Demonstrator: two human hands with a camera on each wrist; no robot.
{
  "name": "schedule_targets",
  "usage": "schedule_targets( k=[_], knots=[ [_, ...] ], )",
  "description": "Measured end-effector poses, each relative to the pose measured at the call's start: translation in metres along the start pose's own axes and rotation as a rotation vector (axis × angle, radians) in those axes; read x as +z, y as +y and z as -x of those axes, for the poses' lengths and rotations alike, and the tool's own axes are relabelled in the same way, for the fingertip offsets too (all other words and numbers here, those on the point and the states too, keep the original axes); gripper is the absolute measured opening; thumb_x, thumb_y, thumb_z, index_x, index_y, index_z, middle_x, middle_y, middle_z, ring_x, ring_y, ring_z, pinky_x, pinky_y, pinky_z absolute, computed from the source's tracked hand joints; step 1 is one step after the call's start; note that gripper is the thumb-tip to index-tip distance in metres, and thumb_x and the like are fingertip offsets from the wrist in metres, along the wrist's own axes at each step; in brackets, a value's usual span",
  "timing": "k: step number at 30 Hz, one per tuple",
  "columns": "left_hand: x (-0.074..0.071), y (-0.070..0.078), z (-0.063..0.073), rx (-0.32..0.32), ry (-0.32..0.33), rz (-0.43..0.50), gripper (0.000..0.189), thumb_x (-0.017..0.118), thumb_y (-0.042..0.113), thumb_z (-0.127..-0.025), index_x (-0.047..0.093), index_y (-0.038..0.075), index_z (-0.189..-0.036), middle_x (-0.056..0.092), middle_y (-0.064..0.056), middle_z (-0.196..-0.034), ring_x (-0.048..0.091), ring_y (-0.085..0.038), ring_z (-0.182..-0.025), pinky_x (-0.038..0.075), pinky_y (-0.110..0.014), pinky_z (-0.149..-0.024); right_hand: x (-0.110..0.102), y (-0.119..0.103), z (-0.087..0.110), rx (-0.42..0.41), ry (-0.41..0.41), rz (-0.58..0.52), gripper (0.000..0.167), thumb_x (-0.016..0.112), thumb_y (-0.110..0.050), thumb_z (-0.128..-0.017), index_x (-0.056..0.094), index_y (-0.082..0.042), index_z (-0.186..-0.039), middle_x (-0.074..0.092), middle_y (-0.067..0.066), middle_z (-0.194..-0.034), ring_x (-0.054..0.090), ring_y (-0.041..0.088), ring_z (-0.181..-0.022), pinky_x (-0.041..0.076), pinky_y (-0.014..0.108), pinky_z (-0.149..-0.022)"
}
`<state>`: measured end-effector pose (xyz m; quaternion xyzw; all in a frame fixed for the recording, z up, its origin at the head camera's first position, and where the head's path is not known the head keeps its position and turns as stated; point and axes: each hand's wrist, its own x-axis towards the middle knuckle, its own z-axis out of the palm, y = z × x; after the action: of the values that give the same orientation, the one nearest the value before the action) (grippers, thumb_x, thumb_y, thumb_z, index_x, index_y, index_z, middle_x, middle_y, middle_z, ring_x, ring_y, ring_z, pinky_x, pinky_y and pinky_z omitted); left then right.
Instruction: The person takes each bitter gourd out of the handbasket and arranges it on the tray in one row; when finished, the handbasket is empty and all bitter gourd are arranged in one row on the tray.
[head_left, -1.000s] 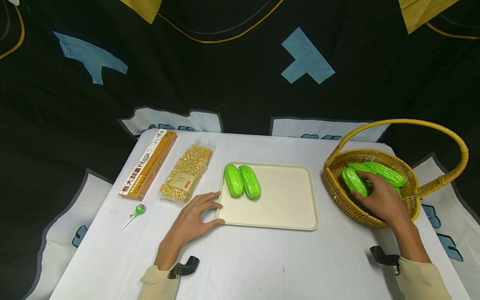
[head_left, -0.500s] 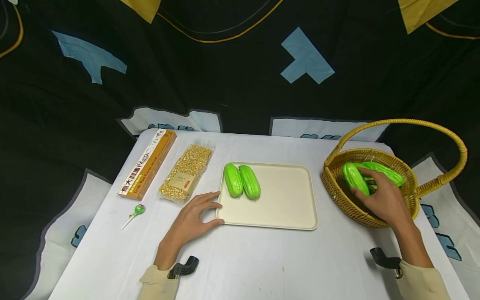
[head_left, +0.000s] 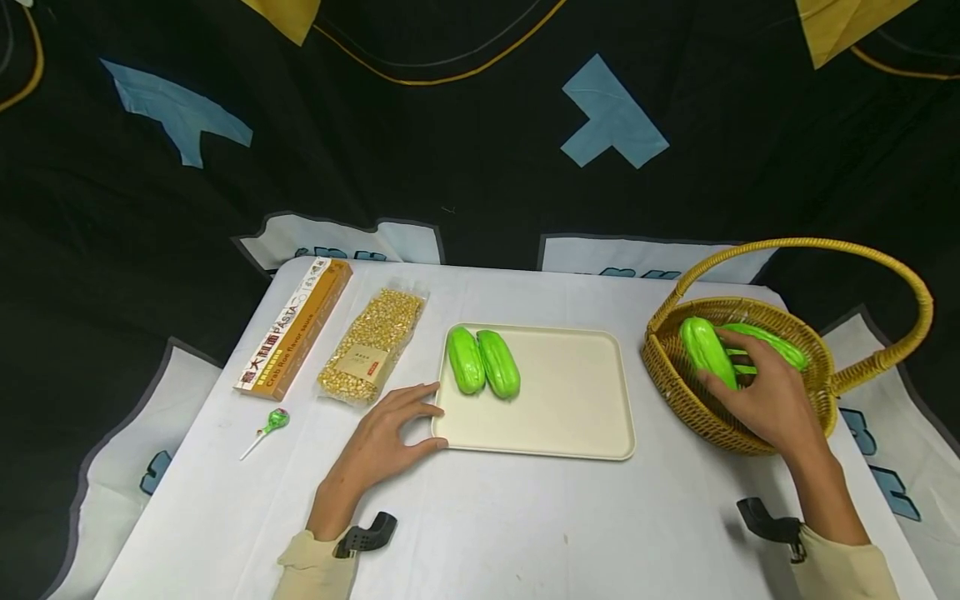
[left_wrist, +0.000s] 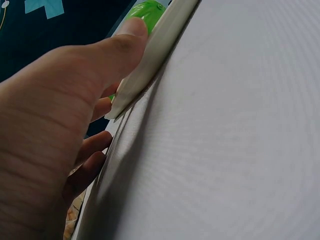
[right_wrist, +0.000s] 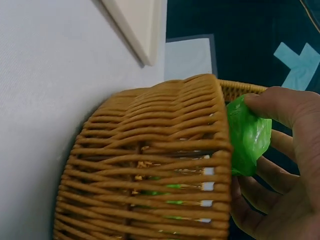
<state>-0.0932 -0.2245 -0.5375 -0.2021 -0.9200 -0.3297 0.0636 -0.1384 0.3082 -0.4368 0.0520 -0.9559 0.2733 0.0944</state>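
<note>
My right hand (head_left: 768, 398) grips a glossy green bitter melon (head_left: 707, 350) by its side, inside the wicker basket (head_left: 678, 400). In the right wrist view the thumb lies on the near end of this bitter melon (right_wrist: 246, 135), with fingers behind it, just above the basket rim. At least one other bitter melon (head_left: 780, 343) lies in the basket, partly covered by the hand. Two more bitter melons, a left one (head_left: 467, 362) and a right one (head_left: 499, 367), lie side by side on the cream tray (head_left: 562, 400). My left hand (head_left: 386, 437) touches the tray's left edge, fingers spread and relaxed.
A tall handle (head_left: 817, 243) arches over the basket. Left of the tray lie a bag of corn kernels (head_left: 375, 342), a pasta box (head_left: 296, 329) and a green-wrapped lollipop (head_left: 277, 419). Behind the white-covered table hangs a dark cloth (head_left: 480, 167).
My right hand has taken hold of the bitter melon in the basket and shifted it slightly up, tilting it more upright. The left hand and the tray have stayed put.
</note>
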Motion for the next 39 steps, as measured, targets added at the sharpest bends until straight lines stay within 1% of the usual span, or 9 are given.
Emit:
schedule_targets(
  k=[3, 5, 7, 10, 16, 24, 33, 36, 39],
  knots=[
    [0.000, 0.000, 0.000, -0.002, -0.003, 0.000, 0.045, 0.093, 0.044, -0.084, 0.080, 0.020, -0.120, 0.060, 0.002, -0.157, 0.054, -0.026, -0.146, 0.041, -0.046, -0.125, -0.001, -0.005, 0.002, 0.004, 0.015, -0.002, 0.072, 0.086, -0.021, -0.092, 0.054, 0.000, -0.152, 0.060, 0.030, -0.140, 0.064, 0.048, -0.111, 0.065, 0.057, -0.085],
    [0.000, 0.000, 0.000, -0.001, -0.002, 0.002, 0.045, 0.094, 0.043, -0.083, 0.080, 0.020, -0.120, 0.060, 0.002, -0.157, 0.054, -0.026, -0.146, 0.042, -0.046, -0.125, 0.000, -0.009, 0.003, 0.008, 0.022, -0.018, 0.072, 0.087, -0.022, -0.092, 0.054, -0.001, -0.152, 0.061, 0.030, -0.141, 0.064, 0.048, -0.113, 0.065, 0.034, -0.086],
    [0.001, 0.000, 0.000, 0.002, 0.001, 0.003, 0.045, 0.094, 0.043, -0.083, 0.080, 0.020, -0.120, 0.060, 0.001, -0.157, 0.054, -0.026, -0.146, 0.042, -0.046, -0.125, 0.001, -0.011, 0.004, 0.005, 0.030, -0.028, 0.072, 0.088, -0.022, -0.091, 0.056, -0.001, -0.152, 0.062, 0.028, -0.140, 0.065, 0.047, -0.114, 0.053, 0.011, -0.082],
    [0.001, -0.001, 0.000, 0.006, 0.004, 0.005, 0.045, 0.094, 0.043, -0.083, 0.080, 0.020, -0.119, 0.060, 0.000, -0.157, 0.054, -0.026, -0.146, 0.042, -0.045, -0.125, 0.004, -0.014, 0.006, -0.012, 0.042, -0.059, 0.071, 0.088, -0.020, -0.090, 0.057, -0.001, -0.151, 0.063, 0.029, -0.139, 0.066, 0.048, -0.114, 0.034, -0.005, -0.078],
    [0.001, 0.000, 0.000, 0.002, 0.002, 0.007, 0.045, 0.094, 0.043, -0.083, 0.080, 0.020, -0.120, 0.060, 0.001, -0.157, 0.054, -0.025, -0.146, 0.042, -0.045, -0.125, 0.008, -0.020, 0.008, -0.049, 0.075, -0.101, 0.069, 0.089, -0.015, -0.089, 0.059, 0.000, -0.148, 0.064, 0.029, -0.138, 0.066, 0.047, -0.113, 0.035, -0.008, -0.078],
    [0.001, 0.000, -0.001, 0.004, 0.004, 0.006, 0.045, 0.094, 0.044, -0.083, 0.080, 0.020, -0.119, 0.060, 0.001, -0.157, 0.054, -0.026, -0.146, 0.042, -0.046, -0.125, 0.012, -0.031, 0.009, -0.048, 0.070, -0.113, 0.070, 0.089, -0.019, -0.090, 0.058, -0.004, -0.152, 0.061, 0.026, -0.144, 0.064, 0.046, -0.119, 0.039, -0.002, -0.082],
    [0.000, 0.000, -0.001, 0.043, 0.019, -0.033, 0.045, 0.093, 0.045, -0.084, 0.080, 0.020, -0.119, 0.061, -0.001, -0.156, 0.056, -0.028, -0.144, 0.041, -0.053, -0.124, 0.025, -0.041, 0.009, -0.093, 0.091, -0.087, 0.068, 0.088, -0.019, -0.089, 0.060, -0.005, -0.149, 0.065, 0.024, -0.142, 0.063, 0.044, -0.124, 0.056, 0.052, -0.088],
    [0.000, 0.000, -0.001, 0.060, 0.024, -0.051, 0.045, 0.092, 0.046, -0.085, 0.080, 0.020, -0.119, 0.062, -0.001, -0.155, 0.057, -0.028, -0.143, 0.041, -0.055, -0.124, 0.029, -0.045, 0.010, -0.093, 0.087, -0.099, 0.068, 0.088, -0.017, -0.089, 0.060, -0.004, -0.149, 0.063, 0.025, -0.143, 0.060, 0.047, -0.127, 0.056, 0.062, -0.090],
    [0.000, 0.000, 0.000, 0.071, 0.028, -0.069, 0.046, 0.092, 0.047, -0.085, 0.080, 0.019, -0.119, 0.062, -0.001, -0.155, 0.058, -0.028, -0.143, 0.042, -0.054, -0.124, 0.033, -0.048, 0.010, -0.099, 0.085, -0.116, 0.069, 0.089, -0.014, -0.088, 0.060, -0.003, -0.149, 0.063, 0.027, -0.142, 0.060, 0.047, -0.127, 0.057, 0.063, -0.089]
  ],
)
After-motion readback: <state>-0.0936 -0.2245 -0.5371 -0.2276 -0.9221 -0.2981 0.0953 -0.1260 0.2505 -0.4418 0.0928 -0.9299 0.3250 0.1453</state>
